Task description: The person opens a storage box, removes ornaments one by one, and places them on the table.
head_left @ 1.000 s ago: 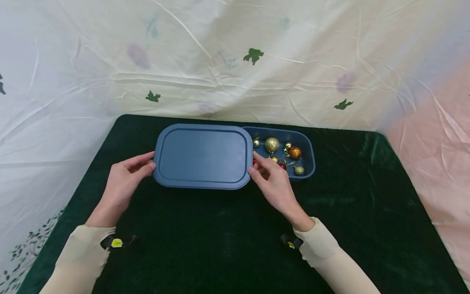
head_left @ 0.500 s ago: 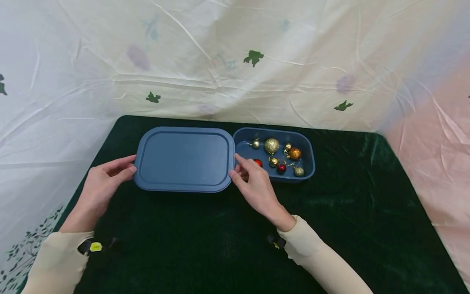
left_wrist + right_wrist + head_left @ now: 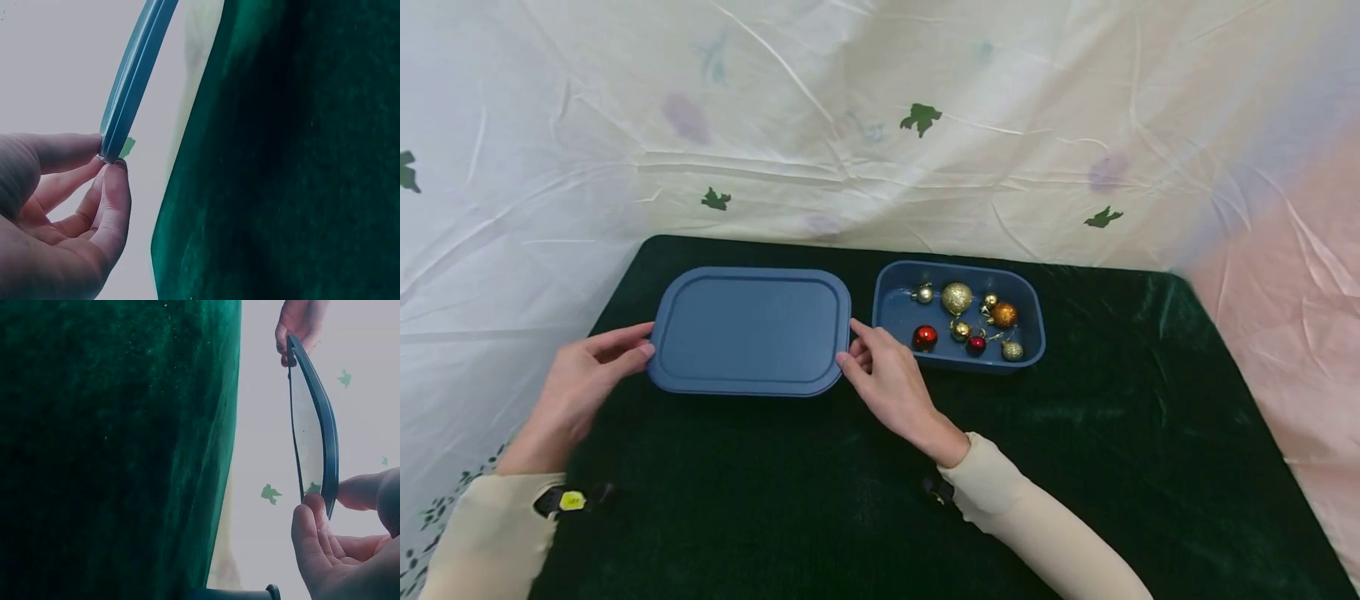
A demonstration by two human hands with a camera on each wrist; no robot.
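Lid pinched at opposite edges by left hand and right hand; best kept level, clear of the box.

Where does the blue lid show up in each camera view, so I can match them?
Head: the blue lid lies flat at centre left, between both hands.
Left wrist: edge-on, upper left, pinched at its end.
Right wrist: edge-on at right.
Shared landmark: the green cloth.
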